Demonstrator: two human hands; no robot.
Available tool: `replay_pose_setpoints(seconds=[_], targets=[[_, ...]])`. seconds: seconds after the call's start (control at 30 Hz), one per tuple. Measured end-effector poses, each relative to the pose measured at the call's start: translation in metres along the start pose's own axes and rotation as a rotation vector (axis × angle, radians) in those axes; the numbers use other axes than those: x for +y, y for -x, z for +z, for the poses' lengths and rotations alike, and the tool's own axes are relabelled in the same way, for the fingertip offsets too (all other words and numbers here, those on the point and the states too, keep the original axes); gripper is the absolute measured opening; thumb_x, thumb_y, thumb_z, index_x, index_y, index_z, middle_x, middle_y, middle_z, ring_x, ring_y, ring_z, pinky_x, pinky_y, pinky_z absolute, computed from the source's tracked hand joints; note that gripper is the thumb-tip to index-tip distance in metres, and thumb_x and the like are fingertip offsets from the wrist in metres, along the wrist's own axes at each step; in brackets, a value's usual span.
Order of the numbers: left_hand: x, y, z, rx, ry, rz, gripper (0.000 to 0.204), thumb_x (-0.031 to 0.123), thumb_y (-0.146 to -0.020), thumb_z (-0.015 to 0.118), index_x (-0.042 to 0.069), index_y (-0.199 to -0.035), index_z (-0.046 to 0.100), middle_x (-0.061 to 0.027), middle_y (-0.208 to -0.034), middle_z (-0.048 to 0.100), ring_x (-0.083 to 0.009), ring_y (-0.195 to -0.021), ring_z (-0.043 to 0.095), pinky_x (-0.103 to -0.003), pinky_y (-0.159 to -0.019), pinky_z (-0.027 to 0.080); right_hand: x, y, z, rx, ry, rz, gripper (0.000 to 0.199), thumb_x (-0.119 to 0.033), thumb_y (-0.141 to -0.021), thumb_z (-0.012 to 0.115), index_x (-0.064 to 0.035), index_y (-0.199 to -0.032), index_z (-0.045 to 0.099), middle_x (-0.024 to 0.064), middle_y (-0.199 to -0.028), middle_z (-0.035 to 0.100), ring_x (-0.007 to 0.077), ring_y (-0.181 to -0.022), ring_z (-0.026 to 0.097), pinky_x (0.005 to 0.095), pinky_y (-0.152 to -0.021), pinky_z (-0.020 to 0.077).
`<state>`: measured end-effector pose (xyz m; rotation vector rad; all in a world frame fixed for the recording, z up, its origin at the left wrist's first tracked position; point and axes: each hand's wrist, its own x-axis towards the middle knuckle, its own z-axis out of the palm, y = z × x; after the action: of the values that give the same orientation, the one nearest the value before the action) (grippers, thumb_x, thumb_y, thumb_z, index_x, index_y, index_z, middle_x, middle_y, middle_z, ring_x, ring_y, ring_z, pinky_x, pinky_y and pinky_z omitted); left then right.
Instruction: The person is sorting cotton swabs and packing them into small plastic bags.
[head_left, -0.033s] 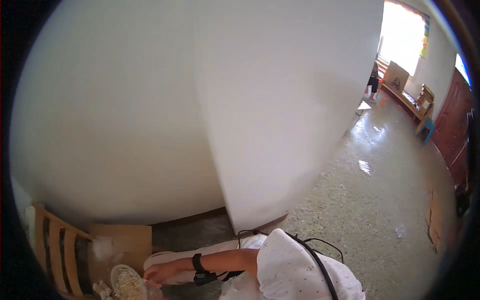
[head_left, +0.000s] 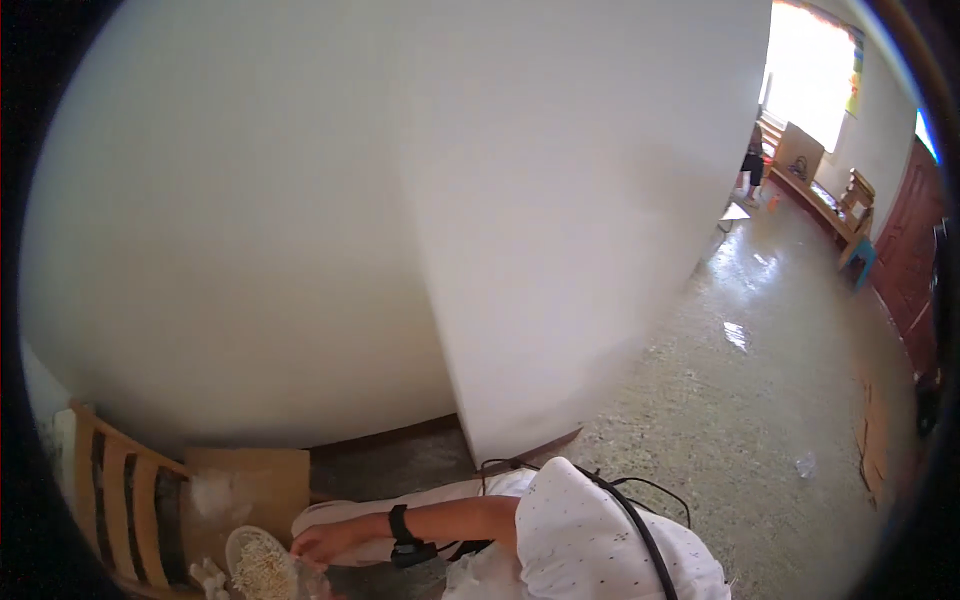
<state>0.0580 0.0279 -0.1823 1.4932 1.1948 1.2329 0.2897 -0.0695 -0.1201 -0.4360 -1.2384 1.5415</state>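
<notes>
At the lower left, my right hand (head_left: 322, 543) is beside a pale, translucent bowl (head_left: 236, 540). A heap of small cream-coloured pieces (head_left: 262, 572) fills the bowl. The fingers are bent and drawn together, but whatever they hold is too small or hidden to make out. A clear, glossy patch (head_left: 313, 580), perhaps plastic, shows just below them. A black band with a small device (head_left: 408, 548) is strapped to my right wrist. My left hand cannot be made out in the picture. Several whitish lumps (head_left: 208, 576) lie left of the bowl.
A wooden slatted chair back (head_left: 125, 490) stands left of a cardboard sheet (head_left: 285, 475) with a crumpled clear plastic piece (head_left: 212, 492) on it. A white wall corner (head_left: 450, 330) rises ahead. Black cable (head_left: 655, 495) runs by my sleeve. Far right are a person (head_left: 752, 170) and a wooden bench (head_left: 815, 200).
The whole view has shifted very slightly. My right hand stays beside the bowl with its fingers still bent.
</notes>
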Motion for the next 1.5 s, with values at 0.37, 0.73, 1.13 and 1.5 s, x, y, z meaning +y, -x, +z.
replay_pose_setpoints(seconds=[0.37,0.73,1.13,1.5], targets=[[0.013,-0.016,0.027,0.018,0.043,0.103,0.043,0.035,-0.097,0.043,0.003,-0.124,0.051,-0.0174,-0.118,0.055,-0.0281,-0.106,0.053,-0.042,-0.089,0.043,0.037,0.009,-0.005,-0.001,0.250,0.037,0.029,-0.024,-0.100,0.044,-0.0016,-0.117,0.050,-0.0001,-0.076,0.049,0.0100,-0.066,0.046,0.0273,-0.064,0.0427],[0.040,-0.036,0.035,-0.030,0.012,0.186,0.045,0.037,-0.097,0.041,0.003,-0.125,0.050,-0.0167,-0.118,0.055,-0.0277,-0.106,0.052,-0.042,-0.091,0.043,0.028,0.000,0.000,-0.098,0.513,0.100,0.029,-0.028,-0.090,0.050,-0.0029,-0.104,0.053,0.0042,-0.071,0.053,0.0142,-0.064,0.052,0.0301,-0.060,0.0439],[0.058,-0.056,0.031,-0.067,-0.048,0.267,0.047,0.038,-0.096,0.040,0.003,-0.126,0.049,-0.0160,-0.118,0.054,-0.0272,-0.107,0.052,-0.042,-0.092,0.042,-0.042,0.017,0.052,-0.038,1.283,-0.265,0.021,-0.025,-0.068,0.057,-0.0039,-0.071,0.061,0.0113,-0.058,0.056,0.0242,-0.052,0.055,0.0371,-0.050,0.0453],[0.066,-0.065,0.088,-0.232,-0.054,0.324,0.049,0.040,-0.096,0.039,0.003,-0.127,0.048,-0.0153,-0.119,0.054,-0.0268,-0.108,0.051,-0.043,-0.094,0.041,-0.105,0.012,0.053,0.080,1.677,-0.497,0.019,-0.022,-0.059,0.061,-0.0032,-0.055,0.065,0.0155,-0.052,0.057,0.0311,-0.047,0.056,0.0418,-0.045,0.0449]])
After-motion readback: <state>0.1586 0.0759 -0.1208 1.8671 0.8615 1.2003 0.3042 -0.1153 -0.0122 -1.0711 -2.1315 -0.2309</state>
